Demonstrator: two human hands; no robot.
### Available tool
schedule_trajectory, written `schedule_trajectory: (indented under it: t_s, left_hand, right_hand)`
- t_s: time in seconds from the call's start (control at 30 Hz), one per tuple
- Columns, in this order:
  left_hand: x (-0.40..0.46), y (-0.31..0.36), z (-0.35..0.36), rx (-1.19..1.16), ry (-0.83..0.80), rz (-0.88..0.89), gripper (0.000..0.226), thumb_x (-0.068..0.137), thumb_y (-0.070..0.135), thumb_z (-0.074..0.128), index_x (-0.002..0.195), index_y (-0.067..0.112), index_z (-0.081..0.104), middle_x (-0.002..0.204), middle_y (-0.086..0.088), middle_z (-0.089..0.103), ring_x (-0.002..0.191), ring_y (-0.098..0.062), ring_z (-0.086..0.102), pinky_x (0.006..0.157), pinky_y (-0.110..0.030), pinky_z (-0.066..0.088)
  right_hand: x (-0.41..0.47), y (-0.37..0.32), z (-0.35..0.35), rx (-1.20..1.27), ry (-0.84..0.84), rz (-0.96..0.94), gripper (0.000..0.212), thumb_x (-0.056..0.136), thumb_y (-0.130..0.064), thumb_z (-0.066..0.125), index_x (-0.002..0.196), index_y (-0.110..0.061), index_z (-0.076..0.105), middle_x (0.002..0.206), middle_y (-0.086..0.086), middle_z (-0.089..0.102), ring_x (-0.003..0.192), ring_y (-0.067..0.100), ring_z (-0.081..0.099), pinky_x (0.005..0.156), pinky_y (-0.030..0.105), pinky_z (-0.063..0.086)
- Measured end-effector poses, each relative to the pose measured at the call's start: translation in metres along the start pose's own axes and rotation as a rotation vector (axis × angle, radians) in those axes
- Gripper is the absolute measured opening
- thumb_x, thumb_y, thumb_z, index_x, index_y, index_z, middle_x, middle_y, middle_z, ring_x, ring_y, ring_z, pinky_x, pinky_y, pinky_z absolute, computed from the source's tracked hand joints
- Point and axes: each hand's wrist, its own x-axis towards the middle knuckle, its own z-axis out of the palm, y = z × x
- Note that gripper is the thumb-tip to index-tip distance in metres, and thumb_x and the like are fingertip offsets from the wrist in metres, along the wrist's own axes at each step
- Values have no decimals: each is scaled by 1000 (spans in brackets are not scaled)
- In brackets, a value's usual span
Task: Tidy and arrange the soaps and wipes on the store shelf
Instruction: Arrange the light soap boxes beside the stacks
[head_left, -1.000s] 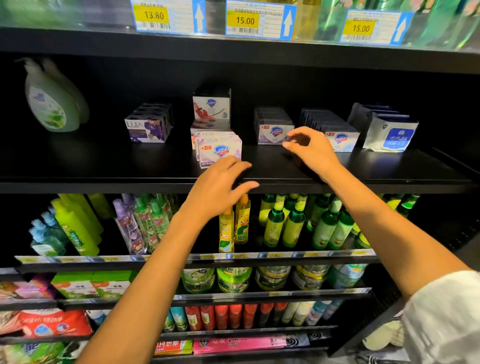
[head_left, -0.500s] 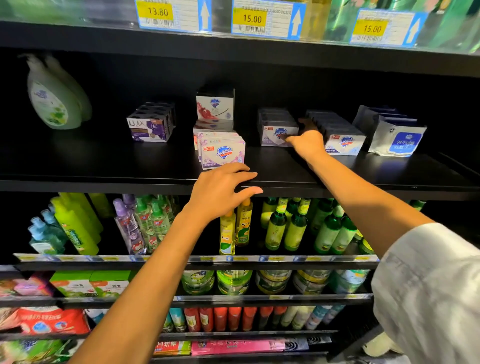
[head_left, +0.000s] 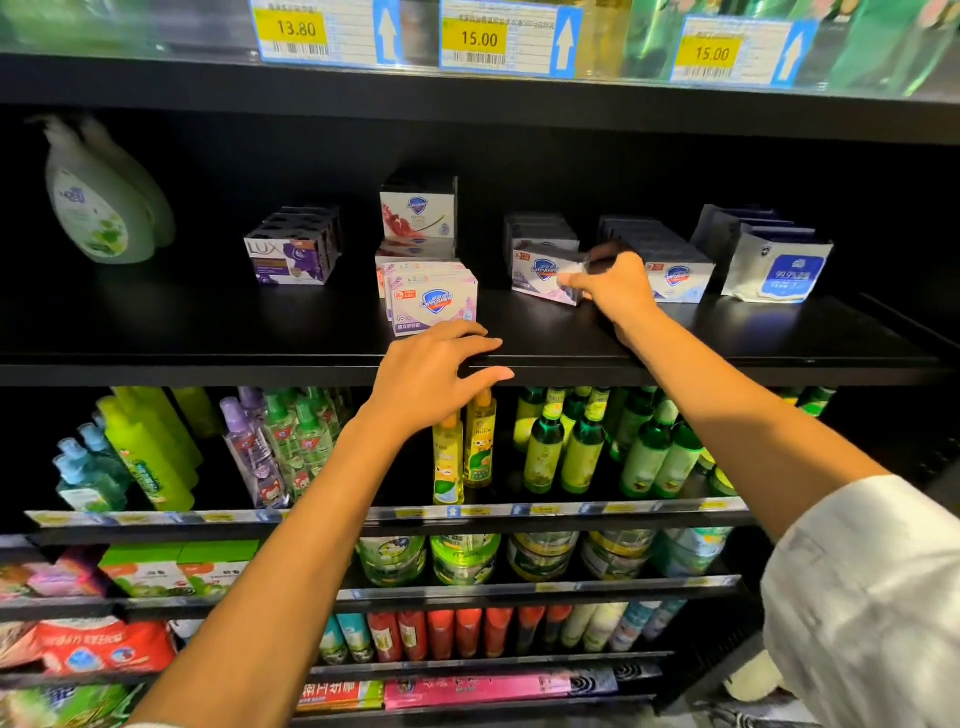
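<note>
From the head camera, the only view there is, the person faces a black store shelf (head_left: 727, 338) stocked with boxed soaps and wipes. The right hand (head_left: 615, 291) reaches deep onto the shelf and its fingers curl round the right front corner of a pale soap box (head_left: 540, 275), thumb on the front face; the fingers themselves blur, so I cannot tell exactly how firm the pinch is. That box heads a row running back into the shelf, with its long side across the front, and it sits slightly askew, its right end forward. Just beside it on the right is another row of white soap boxes (head_left: 675, 275), and beyond that stand soft wipe packs (head_left: 779, 270), upright and leaning a little.

The left hand (head_left: 436, 379) rests at the shelf's front edge, fingers spread and relaxed, holding nothing. Directly behind it, very near, is a short stack of lilac soap boxes (head_left: 434, 301), set well forward of the other rows. That stack lies nearer the left hand, the gripped box nearer the right.

The boxes are stiff printed card with sharp corners, and should slide easily on the smooth dark board. The wipe packs look like crinkly, limp film. Further left sit purple soap boxes (head_left: 291, 254) and rounded plastic pump bottles (head_left: 98, 208).
</note>
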Motion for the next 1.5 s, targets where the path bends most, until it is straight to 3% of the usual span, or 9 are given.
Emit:
schedule_trajectory:
  t_s: [0.2, 0.27, 0.37, 0.43, 0.67, 0.93, 1.13, 1.23, 1.5]
  left_hand:
    - [0, 6, -5, -109, -8, -3, 53, 98, 65, 51, 140, 35, 62, 142, 15, 58, 132, -8, 52, 90, -35, 48]
    - [1, 9, -7, -214, 13, -16, 50, 100, 59, 55, 141, 32, 61, 140, 12, 60, 129, -10, 54, 94, -35, 49]
    - [9, 13, -8, -413, 84, -72, 47, 101, 41, 65, 145, 24, 59, 139, 1, 62, 126, -17, 58, 106, -44, 51]
    - [18, 22, -8, -525, 122, -123, 50, 99, 27, 69, 147, 20, 56, 140, -5, 62, 127, -18, 59, 110, -40, 50]
    - [55, 48, -5, -830, 49, -215, 67, 95, 17, 75, 153, 25, 44, 140, -2, 61, 124, -12, 60, 99, -27, 53]
    - [63, 30, -5, -1313, -73, -285, 59, 91, 2, 76, 142, 23, 57, 122, -13, 73, 120, -20, 69, 94, -47, 61]
    - [65, 32, -4, -1394, -42, -360, 55, 90, -5, 75, 138, 15, 59, 116, -21, 73, 113, -23, 73, 91, -48, 62]
    - [65, 33, -5, -1397, -43, -373, 54, 90, -2, 75, 138, 15, 59, 113, -14, 76, 111, -22, 73, 90, -46, 63]
    - [64, 31, -2, -1316, -76, -269, 57, 91, 8, 77, 143, 15, 54, 124, -11, 73, 120, -22, 69, 101, -48, 58]
  right_hand:
    - [-31, 0, -26, 247, -49, -4, 42, 70, -11, 94, 97, -15, 63, 103, 22, 76, 99, 35, 75, 91, 50, 59]
    - [-40, -3, -33, 296, -67, -15, 35, 75, -8, 91, 96, -17, 64, 102, 23, 75, 98, 33, 75, 84, 42, 61]
    - [-52, -5, -40, 372, -101, -24, 30, 81, -7, 86, 100, -18, 65, 103, 18, 76, 99, 24, 77, 75, 30, 61]
    - [-58, -2, -44, 425, -137, -6, 28, 85, -7, 84, 105, -14, 65, 104, 16, 78, 98, 24, 78, 80, 37, 63]
    - [-64, 0, -51, 499, -184, 2, 27, 89, -9, 80, 111, -11, 65, 103, 10, 80, 102, 25, 77, 87, 43, 63]
    - [-68, -3, -51, 498, -299, -43, 23, 92, -10, 77, 111, -12, 64, 103, 11, 79, 108, 26, 75, 85, 42, 65]
    - [-69, 4, -52, 430, -408, -181, 62, 89, -3, 78, 143, -20, 52, 135, 15, 63, 121, 29, 68, 92, 51, 60]
    - [-71, 3, -52, 331, -452, -271, 84, 81, 5, 82, 150, -28, 46, 145, 6, 54, 127, 23, 64, 98, 41, 58]
    - [-72, 5, -53, 301, -419, -273, 68, 81, 8, 80, 141, -12, 55, 137, 0, 62, 126, 13, 64, 96, 36, 59]
